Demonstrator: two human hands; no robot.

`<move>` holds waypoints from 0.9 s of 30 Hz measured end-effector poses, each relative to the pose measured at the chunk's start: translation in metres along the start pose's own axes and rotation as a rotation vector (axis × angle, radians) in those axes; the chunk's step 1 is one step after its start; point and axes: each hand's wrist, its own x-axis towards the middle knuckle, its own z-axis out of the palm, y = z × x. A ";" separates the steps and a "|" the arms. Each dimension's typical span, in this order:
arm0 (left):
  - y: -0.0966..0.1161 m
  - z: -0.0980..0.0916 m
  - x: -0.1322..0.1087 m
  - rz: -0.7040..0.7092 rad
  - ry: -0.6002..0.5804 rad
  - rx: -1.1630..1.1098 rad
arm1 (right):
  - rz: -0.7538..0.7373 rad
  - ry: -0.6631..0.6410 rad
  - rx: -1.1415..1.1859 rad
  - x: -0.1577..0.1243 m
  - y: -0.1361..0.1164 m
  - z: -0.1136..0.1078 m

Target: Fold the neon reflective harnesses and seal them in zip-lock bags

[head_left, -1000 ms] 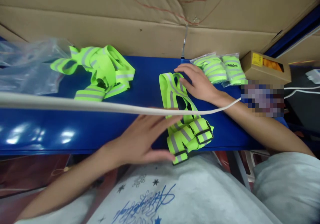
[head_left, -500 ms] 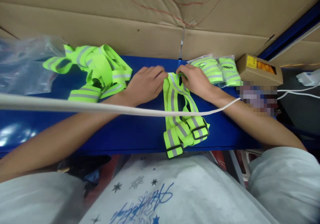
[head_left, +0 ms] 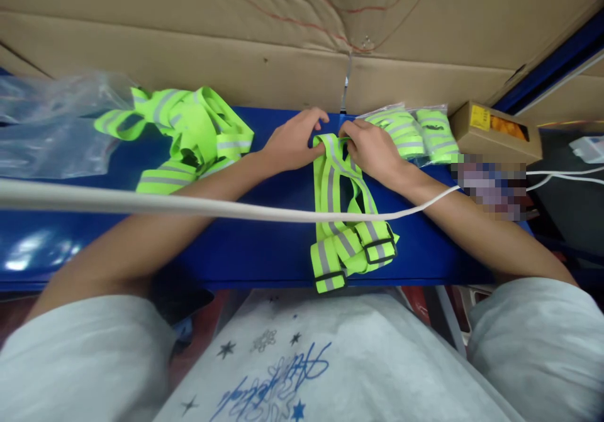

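Note:
A neon-yellow reflective strap harness (head_left: 331, 189) with grey stripes and black buckles lies before me, its buckle end at the table's front edge. At its upper left corner is my left hand (head_left: 295, 142), fingers lifted apart from the thumb, whose tip touches the strap. My right hand (head_left: 372, 148) has its bent fingers closed on the harness's upper right end. A looser pile of the same neon strap (head_left: 189, 126) lies left of my left hand. Behind my right hand are two clear bags of folded neon strap (head_left: 436, 134).
Clear plastic bags (head_left: 56, 126) lie at the far left of the blue table (head_left: 245, 246). A white cable (head_left: 212, 207) crosses in front of my forearms. A cardboard box (head_left: 495, 134) stands at the right, and a cardboard wall (head_left: 189, 57) closes off the back.
My left hand's fingers have lifted and spread from the strap's top edge, the thumb staying at its corner. My right hand keeps its hold. The harness lies nearly the same.

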 end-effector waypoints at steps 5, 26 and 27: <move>0.001 0.004 0.006 0.007 -0.063 0.137 | -0.016 0.014 0.031 0.002 0.005 0.003; 0.095 -0.069 -0.162 0.480 -0.121 -0.051 | -0.609 0.148 0.292 -0.154 0.005 -0.057; 0.101 -0.061 -0.174 0.492 -0.084 0.003 | -0.645 0.142 0.261 -0.164 0.002 -0.055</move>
